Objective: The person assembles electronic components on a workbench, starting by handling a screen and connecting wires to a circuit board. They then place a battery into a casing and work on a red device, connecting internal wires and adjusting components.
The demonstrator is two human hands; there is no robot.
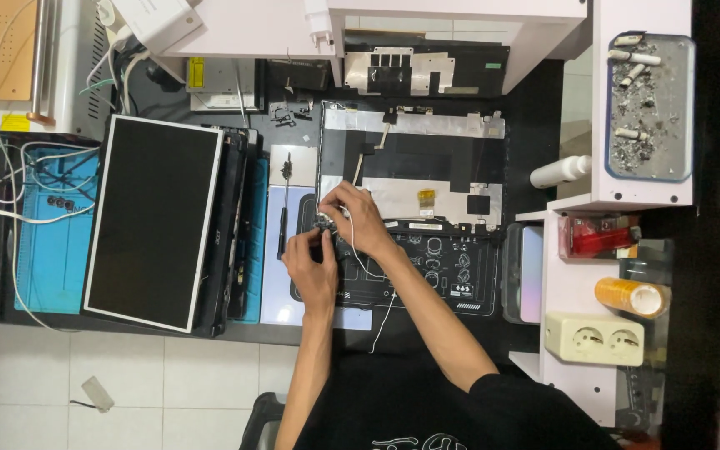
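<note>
A laptop lid back cover (427,162), black with silver foil strips, lies open-side up on the black work mat (460,279). My left hand (310,262) and my right hand (358,218) meet at its lower left corner, both pinching a small dark hinge part (324,223). A thin white cable (377,292) trails from that spot toward me. What exactly sits between my fingers is partly hidden.
A removed screen panel (156,221) leans on other laptop parts at the left. A black screwdriver (282,225) lies beside my left hand. Another laptop base (422,71) sits at the back. At the right stand a white shelf (572,292), power socket (593,337), tape roll (633,297) and ashtray (652,104).
</note>
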